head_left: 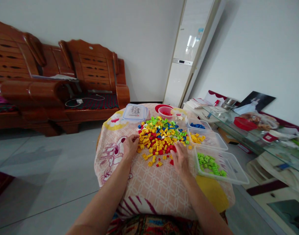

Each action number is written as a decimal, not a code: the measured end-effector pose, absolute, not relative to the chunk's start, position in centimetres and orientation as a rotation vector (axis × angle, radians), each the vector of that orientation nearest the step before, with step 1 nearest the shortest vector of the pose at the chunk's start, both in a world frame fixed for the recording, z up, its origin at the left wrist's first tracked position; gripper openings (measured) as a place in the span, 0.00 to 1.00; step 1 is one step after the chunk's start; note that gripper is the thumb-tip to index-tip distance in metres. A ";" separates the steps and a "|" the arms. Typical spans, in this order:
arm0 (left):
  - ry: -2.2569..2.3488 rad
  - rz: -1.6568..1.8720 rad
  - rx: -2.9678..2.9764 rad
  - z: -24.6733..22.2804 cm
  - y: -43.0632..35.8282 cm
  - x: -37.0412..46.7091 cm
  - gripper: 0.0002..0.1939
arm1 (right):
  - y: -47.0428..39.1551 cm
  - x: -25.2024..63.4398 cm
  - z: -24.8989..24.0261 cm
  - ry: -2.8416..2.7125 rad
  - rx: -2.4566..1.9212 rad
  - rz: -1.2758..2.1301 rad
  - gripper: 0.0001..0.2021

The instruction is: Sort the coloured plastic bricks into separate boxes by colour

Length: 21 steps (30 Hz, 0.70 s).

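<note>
A mixed heap of small toy building bricks (pixel 161 135) in yellow, red, blue, green and white lies on the cloth-covered round table (pixel 154 186). My left hand (pixel 130 146) is at the heap's left edge, its fingers curled together; whatever they may hold is too small to make out. At the right front of the heap, my right hand (pixel 181 157) rests low with fingers apart, beside some red bricks (pixel 172 148). To its right stand clear plastic boxes: one with green bricks (pixel 209 164), one with yellow bricks (pixel 197 138) and one with blue bricks (pixel 197 125).
A pink bowl (pixel 165 112) with red bricks stands behind the heap, near a few white bricks (pixel 179 117). Stacked box lids (pixel 134 112) lie at the back left. A cluttered glass table (pixel 257 143) stands to the right, wooden chairs (pixel 90 71) at the far left.
</note>
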State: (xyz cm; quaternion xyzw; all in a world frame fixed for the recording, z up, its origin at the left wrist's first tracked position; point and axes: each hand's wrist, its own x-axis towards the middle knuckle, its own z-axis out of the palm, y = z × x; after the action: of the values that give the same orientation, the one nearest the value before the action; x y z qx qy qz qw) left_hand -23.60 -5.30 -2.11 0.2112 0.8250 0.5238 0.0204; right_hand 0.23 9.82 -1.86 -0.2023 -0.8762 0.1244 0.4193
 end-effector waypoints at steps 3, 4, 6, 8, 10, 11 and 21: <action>2.564 1.613 0.648 -2.0 -5.2 -23.6 0.15 | 5.8 2.2 -2.3 -2.447 -0.254 0.242 0.25; 2.571 1.613 0.653 -2.0 -5.2 -23.6 0.15 | 4.5 2.3 -2.3 -2.537 -0.129 0.216 0.25; 2.579 1.618 0.660 -2.1 -5.2 -23.6 0.15 | 2.5 1.7 -2.2 -2.654 0.111 0.164 0.22; 2.577 1.624 0.662 -2.2 -5.2 -23.6 0.15 | 2.0 0.1 -2.0 -2.712 0.212 0.112 0.18; 2.580 1.620 0.667 -2.2 -5.3 -23.6 0.15 | 2.8 -2.1 -1.9 -2.736 0.223 0.065 0.16; 2.585 1.613 0.676 -2.2 -5.3 -23.6 0.15 | 3.5 -3.2 -1.8 -2.737 0.228 0.049 0.16; 2.596 1.596 0.680 -2.1 -5.3 -23.7 0.15 | 9.9 -4.8 0.5 -2.384 -0.278 0.254 0.17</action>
State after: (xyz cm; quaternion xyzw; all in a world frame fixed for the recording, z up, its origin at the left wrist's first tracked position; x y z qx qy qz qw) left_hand -23.65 -5.34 -2.10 0.2178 0.8314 0.5110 0.0098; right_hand -4.79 9.89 0.46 -0.1075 -0.9231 0.0984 0.3560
